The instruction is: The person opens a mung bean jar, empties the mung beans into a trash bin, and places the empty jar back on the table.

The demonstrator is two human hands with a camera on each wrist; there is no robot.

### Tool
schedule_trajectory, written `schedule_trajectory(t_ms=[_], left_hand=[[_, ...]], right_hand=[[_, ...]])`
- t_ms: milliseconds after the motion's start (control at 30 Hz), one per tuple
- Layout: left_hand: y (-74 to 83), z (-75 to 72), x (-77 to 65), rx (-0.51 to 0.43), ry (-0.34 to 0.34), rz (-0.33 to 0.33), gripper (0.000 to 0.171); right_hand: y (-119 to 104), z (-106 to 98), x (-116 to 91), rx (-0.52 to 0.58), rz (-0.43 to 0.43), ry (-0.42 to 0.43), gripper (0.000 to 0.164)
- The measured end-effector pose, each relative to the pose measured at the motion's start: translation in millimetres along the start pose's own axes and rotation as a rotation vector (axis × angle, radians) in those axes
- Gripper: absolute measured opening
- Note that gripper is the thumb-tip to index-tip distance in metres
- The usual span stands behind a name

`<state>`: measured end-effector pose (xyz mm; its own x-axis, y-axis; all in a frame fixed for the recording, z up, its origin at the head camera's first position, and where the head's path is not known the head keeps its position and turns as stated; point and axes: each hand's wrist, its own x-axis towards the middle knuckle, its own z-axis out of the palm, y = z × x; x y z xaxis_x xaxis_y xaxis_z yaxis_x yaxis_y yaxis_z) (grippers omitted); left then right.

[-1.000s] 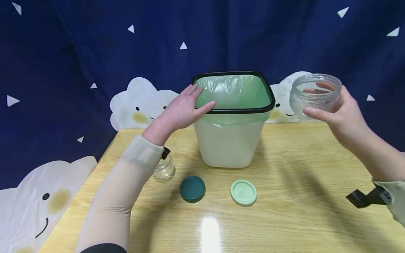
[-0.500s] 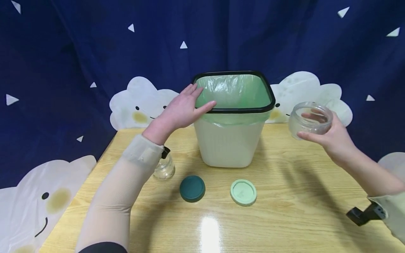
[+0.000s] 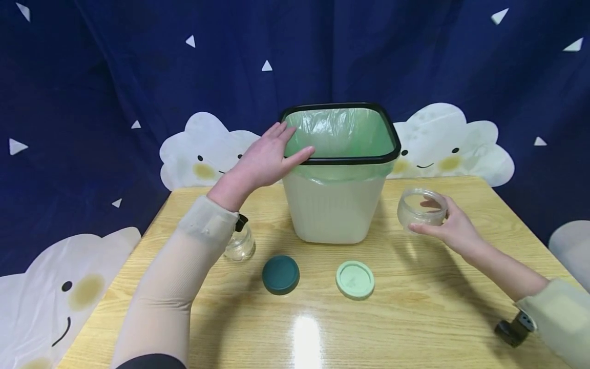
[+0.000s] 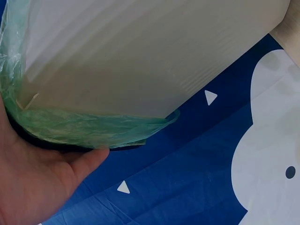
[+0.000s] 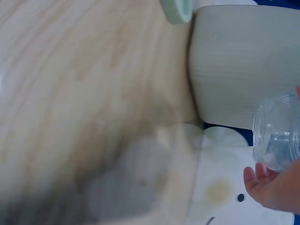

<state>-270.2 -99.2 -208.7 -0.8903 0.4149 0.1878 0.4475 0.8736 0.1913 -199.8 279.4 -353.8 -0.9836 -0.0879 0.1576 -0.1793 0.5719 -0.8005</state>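
My right hand [image 3: 458,230] grips a clear, ribbed, open-topped glass jar [image 3: 407,214] by its side, thumb in front and fingers behind. The jar hangs upright over the table, right of a white trash bin [image 3: 334,207]. In the right wrist view the jar [image 5: 276,136] shows at the right edge, the fingers round it. Palm down, my left hand [image 3: 264,160] rests on the left corner of the bin's black rim with straight fingers. The left wrist view has this hand [image 4: 42,180] against the rim, below the green bag [image 4: 98,129] folded over it.
A dark green lid [image 3: 280,275] and a light green lid [image 3: 355,280] lie in front of the bin on the wooden table [image 3: 396,328]. A smaller glass jar [image 3: 240,248] stands left, partly hidden by my left wrist. Behind hangs a blue curtain [image 3: 332,51] with clouds.
My right hand has brought the glass jar down and to the left, from above the table's far edge to lower beside the bin. The left hand has stayed on the rim.
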Motion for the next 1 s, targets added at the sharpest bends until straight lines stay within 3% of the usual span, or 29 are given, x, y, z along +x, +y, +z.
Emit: schedule_trajectory(t_ms=[333,500,1000], left_hand=[[-0.9,1.1,-0.9,-0.002,0.002,-0.002,0.084],[-0.3,0.5,-0.6,-0.001,0.004,0.001,0.084],[-1.3,0.7,-0.3,-0.005,0.006,0.008,0.085]], right_hand=[[24,16,3,0.053,0.091,-0.094,0.093],[29,23,2,0.057,0.097,-0.139,0.097],[42,31,-1,0.082,0.099,-0.152,0.098]])
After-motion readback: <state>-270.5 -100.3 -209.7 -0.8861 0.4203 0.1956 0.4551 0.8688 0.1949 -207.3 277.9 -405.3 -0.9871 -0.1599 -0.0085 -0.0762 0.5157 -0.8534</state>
